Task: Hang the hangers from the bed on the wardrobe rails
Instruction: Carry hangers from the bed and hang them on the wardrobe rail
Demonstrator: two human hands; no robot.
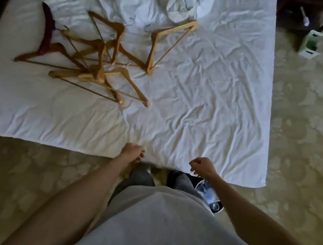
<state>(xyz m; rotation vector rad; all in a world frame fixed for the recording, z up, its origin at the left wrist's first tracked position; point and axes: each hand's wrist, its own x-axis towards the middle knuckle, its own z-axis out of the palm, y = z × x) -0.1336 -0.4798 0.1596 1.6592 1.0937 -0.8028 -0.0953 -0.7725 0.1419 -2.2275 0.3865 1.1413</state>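
The hangers (95, 59) lay in a tangled pile on the bed (201, 86), none picked up yet. The left hand (132, 151) and right hand (204, 166) hung loosely curled, holding nothing. Next, I think, a hand had to reach far over and lift one free.

Bare sheet (210, 99) btwn hands & tangled hangers (95, 59); crumpled bedding (177, 0) behind.

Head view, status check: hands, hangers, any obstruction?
Left hand and right hand empty, loosely curled. Tangled wooden hangers untouched on white bed sheet. Nothing blocking reach.
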